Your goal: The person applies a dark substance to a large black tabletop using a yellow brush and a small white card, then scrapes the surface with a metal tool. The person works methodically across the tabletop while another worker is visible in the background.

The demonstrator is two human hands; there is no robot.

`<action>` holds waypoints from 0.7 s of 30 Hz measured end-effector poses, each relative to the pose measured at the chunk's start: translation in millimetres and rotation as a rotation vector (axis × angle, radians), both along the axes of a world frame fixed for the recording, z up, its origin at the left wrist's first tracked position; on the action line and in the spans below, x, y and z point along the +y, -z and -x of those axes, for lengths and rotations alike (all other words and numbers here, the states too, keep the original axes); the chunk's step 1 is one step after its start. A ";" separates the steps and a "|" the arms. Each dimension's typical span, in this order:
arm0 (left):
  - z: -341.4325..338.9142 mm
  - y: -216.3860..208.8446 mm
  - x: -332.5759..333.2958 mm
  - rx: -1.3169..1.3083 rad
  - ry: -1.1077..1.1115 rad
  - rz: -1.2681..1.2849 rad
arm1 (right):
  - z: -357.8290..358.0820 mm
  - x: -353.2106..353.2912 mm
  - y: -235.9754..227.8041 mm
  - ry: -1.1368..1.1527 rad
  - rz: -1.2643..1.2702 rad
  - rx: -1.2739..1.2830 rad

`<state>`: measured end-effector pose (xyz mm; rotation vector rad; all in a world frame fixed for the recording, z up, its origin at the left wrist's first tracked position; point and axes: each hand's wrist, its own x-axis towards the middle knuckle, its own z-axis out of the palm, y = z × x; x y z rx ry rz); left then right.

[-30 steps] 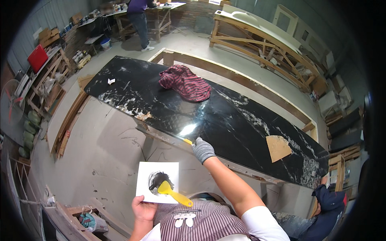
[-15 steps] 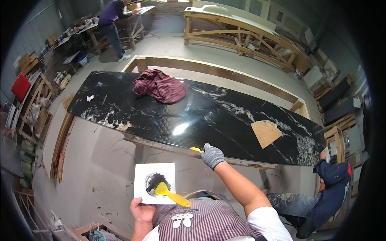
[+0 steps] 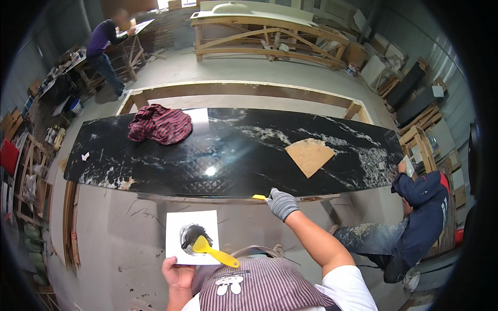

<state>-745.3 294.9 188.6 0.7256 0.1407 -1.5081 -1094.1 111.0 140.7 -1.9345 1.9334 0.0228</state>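
Observation:
My bare left hand (image 3: 179, 272) grips the lower edge of a white square board (image 3: 174, 225). A smear of black paste (image 3: 193, 231) covers its middle, and a yellow plastic scraper (image 3: 223, 256) rests with its blade in the paste. My right hand (image 3: 282, 203), in a grey knit glove, is closed on a second yellow scraper (image 3: 259, 197), mostly hidden by the fingers. It is at the near edge of a long, glossy black slab (image 3: 233, 150) with white veining.
On the slab lie a red-and-black checked cloth (image 3: 160, 124) and a tan wedge-shaped piece (image 3: 309, 157). A co-worker (image 3: 425, 207) crouches at the slab's right end; another person (image 3: 106, 44) stands far left. A wooden frame (image 3: 244, 88) extends behind the slab, with a timber workbench (image 3: 264, 31) beyond.
The view has swung to the right, so the slab and background sit further left. My right hand stays at the slab's near edge with the scraper; my left still holds the board.

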 end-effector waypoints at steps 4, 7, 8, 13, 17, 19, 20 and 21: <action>25.2 -5.2 -7.1 -0.003 0.029 0.019 | 46.1 11.6 2.7 0.054 0.046 -0.011; 45.0 -5.9 -9.2 -0.016 0.041 0.012 | 82.4 19.2 0.9 0.099 0.019 0.011; 52.0 -6.6 -10.3 -0.022 0.045 0.010 | 93.7 20.7 -1.3 0.114 0.001 0.023; 82.5 -12.3 -10.7 -0.043 0.044 -0.006 | 151.2 30.9 -3.9 0.169 -0.009 0.037; 109.3 -16.4 -11.0 -0.055 0.050 0.009 | 201.6 38.3 0.5 0.195 -0.013 0.046; 121.2 -16.4 -11.0 -0.058 0.049 0.016 | 224.2 41.1 -1.4 0.218 -0.030 0.061; 127.3 -16.8 -11.3 -0.061 0.048 0.020 | 233.7 41.8 -4.3 0.229 -0.037 0.067; 133.9 -17.8 -11.5 -0.063 0.048 0.016 | 244.5 43.8 -9.3 0.241 -0.055 0.067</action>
